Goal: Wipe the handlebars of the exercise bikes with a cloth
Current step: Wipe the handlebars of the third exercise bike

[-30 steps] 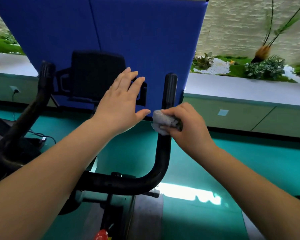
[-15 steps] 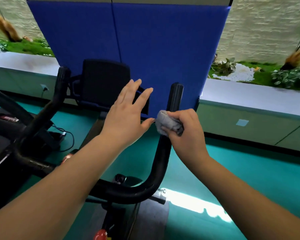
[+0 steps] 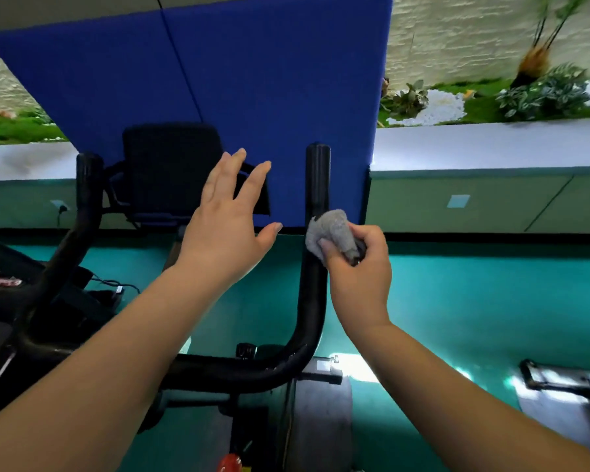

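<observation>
Our right hand (image 3: 356, 267) clenches the bunched grey cloth (image 3: 332, 233), pressing it against the upright right handlebar (image 3: 315, 199) about halfway up; to do this well we judge we should wrap the cloth round the bar and stroke its whole length, up to the tip above our knuckles and down into the bend beneath our wrist. Our left hand (image 3: 225, 226) floats released, fingers spread, holding nothing, beside it. Beyond our fingertips a planter ledge (image 3: 491, 144) holds greenery and white pebbles.
</observation>
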A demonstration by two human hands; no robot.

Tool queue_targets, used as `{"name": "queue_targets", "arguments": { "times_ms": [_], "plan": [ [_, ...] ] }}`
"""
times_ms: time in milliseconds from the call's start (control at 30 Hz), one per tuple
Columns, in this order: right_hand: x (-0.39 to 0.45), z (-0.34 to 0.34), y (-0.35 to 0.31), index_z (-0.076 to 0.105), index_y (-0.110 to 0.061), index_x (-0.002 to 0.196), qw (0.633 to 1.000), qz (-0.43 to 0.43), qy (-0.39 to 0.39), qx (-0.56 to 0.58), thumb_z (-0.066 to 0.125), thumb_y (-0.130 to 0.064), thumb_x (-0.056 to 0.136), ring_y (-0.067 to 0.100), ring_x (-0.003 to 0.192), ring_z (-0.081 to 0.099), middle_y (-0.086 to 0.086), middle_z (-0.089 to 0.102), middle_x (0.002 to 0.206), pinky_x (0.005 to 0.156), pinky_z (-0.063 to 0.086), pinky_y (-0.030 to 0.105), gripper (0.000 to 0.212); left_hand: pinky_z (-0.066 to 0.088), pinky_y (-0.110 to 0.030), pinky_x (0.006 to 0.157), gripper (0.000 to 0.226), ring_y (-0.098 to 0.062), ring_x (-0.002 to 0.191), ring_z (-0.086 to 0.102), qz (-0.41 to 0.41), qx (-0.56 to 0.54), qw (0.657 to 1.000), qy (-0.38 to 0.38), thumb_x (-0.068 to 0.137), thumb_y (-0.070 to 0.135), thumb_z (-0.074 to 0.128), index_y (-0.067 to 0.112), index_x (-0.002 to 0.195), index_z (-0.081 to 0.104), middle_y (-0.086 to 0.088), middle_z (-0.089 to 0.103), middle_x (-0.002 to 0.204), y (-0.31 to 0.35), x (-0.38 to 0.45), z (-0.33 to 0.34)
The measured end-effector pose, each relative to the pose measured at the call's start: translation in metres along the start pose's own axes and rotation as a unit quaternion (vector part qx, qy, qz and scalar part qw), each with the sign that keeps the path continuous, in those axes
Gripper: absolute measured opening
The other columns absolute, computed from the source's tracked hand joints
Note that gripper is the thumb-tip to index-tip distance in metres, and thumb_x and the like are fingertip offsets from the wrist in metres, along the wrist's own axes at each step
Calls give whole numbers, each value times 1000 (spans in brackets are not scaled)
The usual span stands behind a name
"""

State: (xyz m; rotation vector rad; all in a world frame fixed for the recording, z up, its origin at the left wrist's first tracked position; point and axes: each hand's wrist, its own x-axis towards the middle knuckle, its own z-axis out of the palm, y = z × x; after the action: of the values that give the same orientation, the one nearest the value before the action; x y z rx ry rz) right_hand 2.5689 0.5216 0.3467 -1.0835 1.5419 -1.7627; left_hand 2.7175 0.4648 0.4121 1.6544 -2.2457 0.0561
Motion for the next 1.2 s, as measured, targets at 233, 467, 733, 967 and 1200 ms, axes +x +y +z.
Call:
{"name": "queue_targets", "arguments": {
  "times_ms": [233,467,733,967,1200],
  "plan": [
    [-53,-19,13,53,-14,87,983,165,10,83,67,-11,85,17,72,56,6,59,81,68,53,31,14,27,-41,111,81,-12,145,-10,8,-8,1000,6,87,45,61,38,149,11,12,-6,158,-4,1,4],
    [-11,-5,21,52,-17,87,968,202,3,150,63,-15,88,18,77,55,9,58,85,78,55,44,11,29,-45,110,78,-16,146,-7,11,-13,1000,18,86,43,62,36,149,15,8,-2,158,-3,1,6],
    [-37,-5,31,50,-16,88,946,264,-15,188,63,-19,89,18,67,51,12,54,78,65,49,36,13,27,-44,111,78,-16,146,-7,11,-7,1000,15,86,41,62,35,149,16,7,-1,158,-3,1,5],
    [-18,4,21,49,-11,100,908,320,-19,272,54,-17,95,21,75,52,12,55,87,67,46,34,9,30,-45,109,79,-16,146,-7,9,4,1000,12,86,38,63,36,149,15,7,-2,158,-3,2,4],
    [-20,3,16,49,-9,105,890,344,-32,297,55,-16,95,23,77,56,14,57,90,67,50,33,14,27,-41,110,78,-17,146,-6,14,3,1000,19,87,35,63,34,149,17,5,0,158,-3,1,5]
  ]
}}
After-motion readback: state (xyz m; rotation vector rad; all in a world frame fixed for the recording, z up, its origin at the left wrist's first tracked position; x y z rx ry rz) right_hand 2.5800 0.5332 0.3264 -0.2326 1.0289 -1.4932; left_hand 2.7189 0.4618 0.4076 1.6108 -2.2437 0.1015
